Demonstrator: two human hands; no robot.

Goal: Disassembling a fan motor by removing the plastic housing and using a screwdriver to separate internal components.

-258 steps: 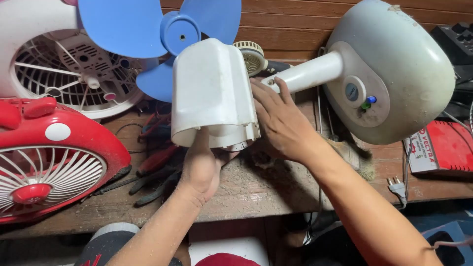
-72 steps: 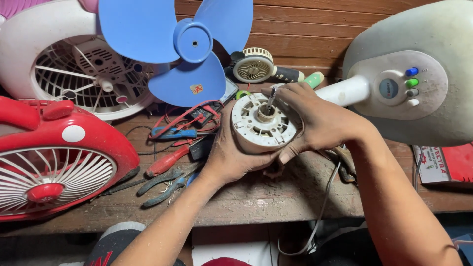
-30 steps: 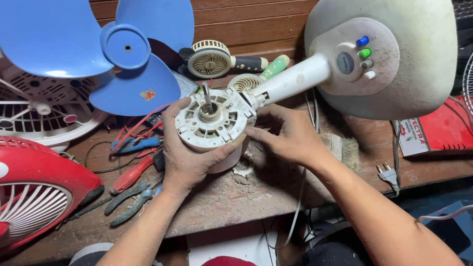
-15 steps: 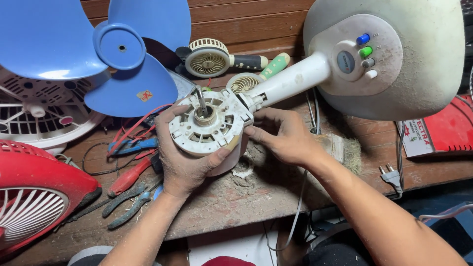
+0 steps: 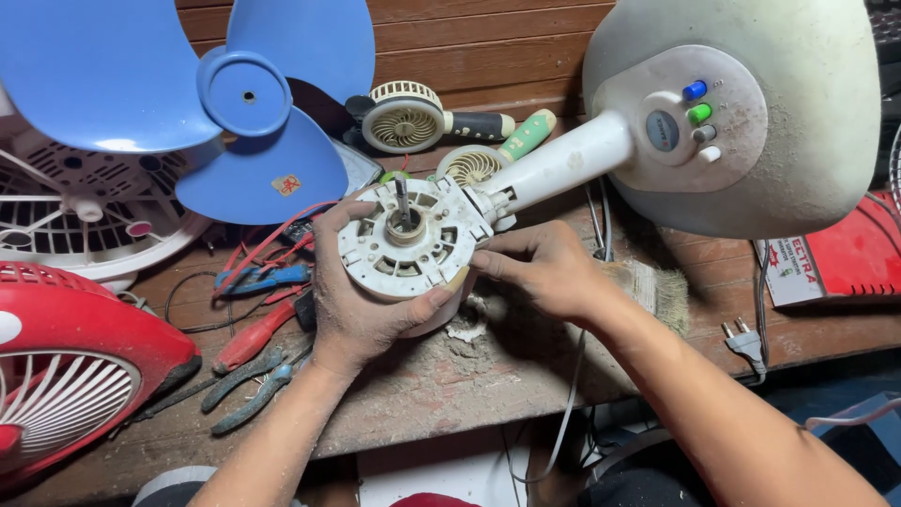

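While the left hand [image 5: 361, 300] stays wrapped around the round white fan motor [image 5: 410, 239], now tilted a little more face-up over the wooden bench [image 5: 488, 371] than half a second ago, the right hand [image 5: 544, 272] pinches at its edge beside the white neck [image 5: 563, 164] of the fan base [image 5: 751, 113]. Whatever those fingertips grip is hidden; the motor's underside is too.

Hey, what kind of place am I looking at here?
Probably a small fan repair workbench. The hands hold a bare fan motor, a loose blue fan blade lies behind it, and pliers and screwdrivers lie on the dusty wooden bench.
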